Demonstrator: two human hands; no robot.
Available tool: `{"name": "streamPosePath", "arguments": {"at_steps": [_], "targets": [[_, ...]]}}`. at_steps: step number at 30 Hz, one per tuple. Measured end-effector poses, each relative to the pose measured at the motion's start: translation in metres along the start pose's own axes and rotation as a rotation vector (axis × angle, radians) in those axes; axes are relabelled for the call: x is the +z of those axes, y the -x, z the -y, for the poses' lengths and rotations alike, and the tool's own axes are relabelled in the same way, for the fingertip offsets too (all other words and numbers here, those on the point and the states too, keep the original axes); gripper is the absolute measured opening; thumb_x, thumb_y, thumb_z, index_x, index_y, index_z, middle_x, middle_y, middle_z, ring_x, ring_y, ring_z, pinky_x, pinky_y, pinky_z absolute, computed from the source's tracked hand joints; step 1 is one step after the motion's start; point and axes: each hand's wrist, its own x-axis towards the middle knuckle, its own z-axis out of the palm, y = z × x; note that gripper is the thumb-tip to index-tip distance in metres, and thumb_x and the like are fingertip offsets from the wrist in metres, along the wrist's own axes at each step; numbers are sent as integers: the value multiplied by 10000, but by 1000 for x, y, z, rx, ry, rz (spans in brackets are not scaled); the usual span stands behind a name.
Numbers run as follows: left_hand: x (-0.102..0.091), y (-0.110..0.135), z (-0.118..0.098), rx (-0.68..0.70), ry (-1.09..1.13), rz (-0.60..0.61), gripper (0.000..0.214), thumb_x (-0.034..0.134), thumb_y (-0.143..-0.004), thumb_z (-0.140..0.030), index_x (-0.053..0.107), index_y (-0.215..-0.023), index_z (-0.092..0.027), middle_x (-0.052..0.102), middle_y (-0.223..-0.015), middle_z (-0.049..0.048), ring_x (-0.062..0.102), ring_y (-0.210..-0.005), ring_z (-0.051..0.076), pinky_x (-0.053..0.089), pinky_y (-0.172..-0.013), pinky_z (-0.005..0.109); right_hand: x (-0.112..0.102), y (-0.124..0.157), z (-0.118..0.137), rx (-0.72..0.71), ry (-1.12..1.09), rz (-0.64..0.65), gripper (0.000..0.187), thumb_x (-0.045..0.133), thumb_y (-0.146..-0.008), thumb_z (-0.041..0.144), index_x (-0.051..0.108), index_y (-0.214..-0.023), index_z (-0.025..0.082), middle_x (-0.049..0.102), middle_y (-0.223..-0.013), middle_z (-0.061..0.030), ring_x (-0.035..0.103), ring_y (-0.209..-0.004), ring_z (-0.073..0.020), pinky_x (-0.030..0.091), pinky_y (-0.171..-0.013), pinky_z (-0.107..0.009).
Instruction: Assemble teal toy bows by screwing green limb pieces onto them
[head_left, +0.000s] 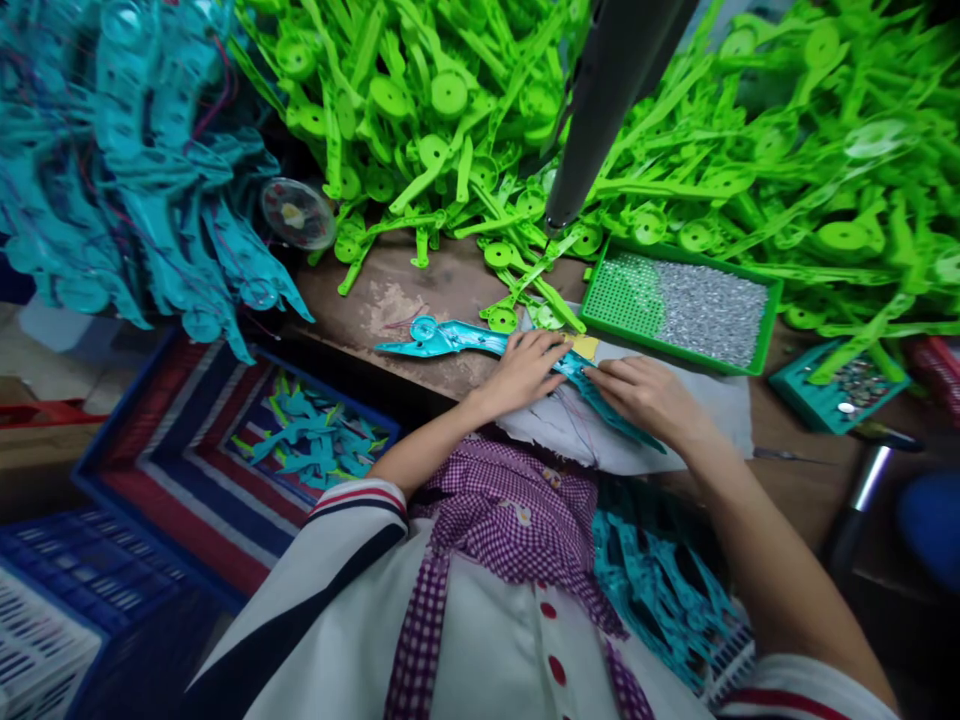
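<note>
A long teal plastic part (465, 338), curved with a round end, lies across the table edge in front of me. My left hand (525, 368) is laid over its middle, with the fingers curled round it and holding it down. At the right portion of the same part, my right hand (649, 395) has its fingertips pinched together against the surface. Whatever is between those fingertips is too small to tell. Thin wires hang below the part over a white cloth (705, 420). A small yellow piece (583, 346) sits just behind my hands.
Lime-green plastic parts (450, 95) are heaped at the back. Close by are a green tray (679, 362) of small metal pieces and a teal box (806, 392). A dark tool (600, 110) hangs overhead. A hammer (870, 480) lies right; teal parts (142, 180) pile up left.
</note>
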Motion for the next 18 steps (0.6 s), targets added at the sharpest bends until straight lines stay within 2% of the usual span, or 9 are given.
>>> {"name": "streamPosePath", "arguments": {"at_steps": [3, 5, 6, 8, 10, 12, 15, 18], "targets": [[1, -1, 0, 1, 11, 8, 479, 598, -976, -345, 548, -1425, -184, 583, -1425, 138, 485, -1354, 294, 382, -1112, 487, -3, 2, 7, 137, -92, -151, 297, 485, -1028, 332, 734, -1155, 231, 718, -1024, -92, 654, -895, -205, 517, -795, -374], [0, -1, 0, 3, 21, 12, 478, 597, -975, -339, 547, -1429, -196, 584, -1426, 133, 488, -1350, 296, 376, -1114, 495, -3, -6, 8, 287, -124, -267, 277, 519, -1015, 338, 738, -1147, 233, 713, -1047, -97, 665, -911, -211, 523, -794, -367], [0, -2, 0, 2, 25, 11, 473, 596, -975, -339, 548, -1427, -206, 585, -1426, 127, 491, -1346, 296, 376, -1112, 499, -1, -13, 6, 343, -127, -283, 266, 535, -1007, 340, 747, -1123, 229, 714, -1031, -97, 668, -894, -214, 519, -776, -362], [-2, 0, 0, -2, 30, 4, 463, 598, -975, -352, 556, -1416, -221, 588, -1419, 117, 495, -1337, 295, 386, -1103, 499, 3, -30, -1, 384, -123, -217, 245, 569, -988, 343, 771, -1046, 217, 723, -967, -93, 668, -828, -217, 501, -725, -355], [-3, 3, 1, -2, 35, 1, 456, 604, -973, -376, 566, -1399, -219, 599, -1397, 112, 491, -1336, 296, 397, -1098, 496, 9, -45, -10, 375, -125, -109, 228, 591, -972, 331, 784, -992, 211, 735, -911, -85, 666, -779, -217, 482, -696, -348], [-4, 9, 1, 6, 43, 0, 459, 609, -970, -398, 568, -1389, -214, 613, -1374, 108, 489, -1332, 295, 402, -1101, 495, 13, -53, -16, 371, -138, -56, 220, 598, -965, 323, 785, -989, 209, 746, -903, -83, 675, -783, -221, 479, -698, -341], [-4, 16, 0, -7, 61, -24, 460, 608, -971, -423, 562, -1376, -210, 623, -1368, 101, 496, -1314, 291, 405, -1108, 500, 15, -55, -15, 355, -160, -37, 245, 576, -970, 336, 777, -1019, 205, 750, -932, -92, 691, -830, -233, 493, -720, -338], [-3, 19, -1, -42, 90, -48, 454, 608, -969, -445, 553, -1347, -200, 631, -1353, 104, 499, -1297, 288, 421, -1097, 494, 15, -50, -9, 363, -174, -71, 275, 545, -977, 348, 775, -1016, 203, 750, -951, -104, 700, -865, -248, 512, -744, -351]]}}
